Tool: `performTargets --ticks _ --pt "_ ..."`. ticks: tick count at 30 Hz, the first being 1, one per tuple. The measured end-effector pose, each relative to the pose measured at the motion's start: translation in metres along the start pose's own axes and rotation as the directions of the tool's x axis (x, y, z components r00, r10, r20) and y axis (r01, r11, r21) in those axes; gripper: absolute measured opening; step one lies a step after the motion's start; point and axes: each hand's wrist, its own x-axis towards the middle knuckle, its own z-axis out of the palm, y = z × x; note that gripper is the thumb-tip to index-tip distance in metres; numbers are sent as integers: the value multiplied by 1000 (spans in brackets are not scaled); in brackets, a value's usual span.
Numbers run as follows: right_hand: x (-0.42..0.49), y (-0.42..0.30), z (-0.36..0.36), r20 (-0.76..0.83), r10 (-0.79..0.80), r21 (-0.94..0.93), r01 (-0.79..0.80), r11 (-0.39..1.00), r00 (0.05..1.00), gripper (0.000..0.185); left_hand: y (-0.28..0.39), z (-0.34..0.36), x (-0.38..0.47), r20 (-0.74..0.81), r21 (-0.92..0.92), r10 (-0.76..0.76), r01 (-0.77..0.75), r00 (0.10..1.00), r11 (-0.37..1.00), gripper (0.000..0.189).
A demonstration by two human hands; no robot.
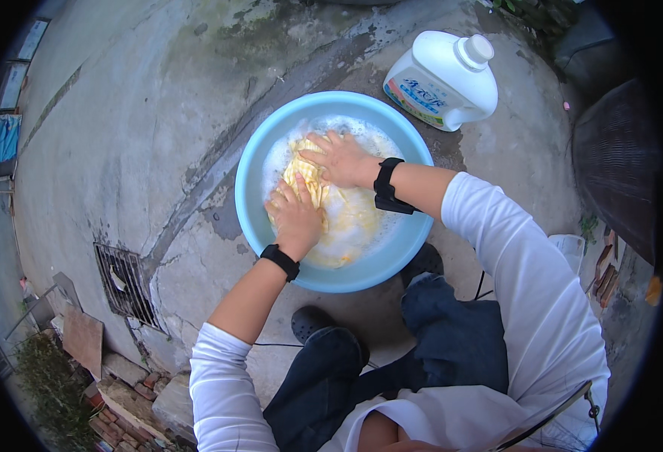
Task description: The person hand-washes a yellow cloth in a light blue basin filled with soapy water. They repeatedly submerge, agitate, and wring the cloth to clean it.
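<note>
A yellow-and-white checked cloth (303,169) lies wet and bunched among suds in a round light-blue plastic basin (245,186). My left hand (296,217) presses on the cloth's near left part, fingers spread. Across its upper right part lies my right hand (340,160), palm down with the fingers apart. Neither hand plainly grips the fabric; the undersides of both are hidden. More of the cloth shows pale yellow under foamy water to the right and below. Both wrists wear black bands.
A white laundry detergent bottle (441,79), capped, stands on the concrete just beyond the basin's upper right. A metal drain grate (128,285) is set in the ground at left. Bricks and slabs are piled at lower left. My shoes are close to the basin's near side.
</note>
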Motion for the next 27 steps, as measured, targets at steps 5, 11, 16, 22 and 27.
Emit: performTargets --ticks 5,11,16,22,27 --pt "14 9 19 41 -35 -76 38 996 999 62 -8 -6 28 205 -75 -53 70 977 995 77" --pt "9 17 2 -188 66 235 -21 972 980 41 -68 -43 45 213 -923 -5 203 977 328 47" --pt "-23 -23 -36 -673 111 482 320 816 731 29 -77 -50 25 205 -611 224 304 953 -731 43" --pt "-35 -84 -47 -775 227 515 380 769 590 24 -44 -47 15 231 -611 214 313 949 -727 45" --pt "15 -42 -38 -237 629 867 -131 481 740 27 -17 -42 8 210 -881 14 196 978 -431 40"
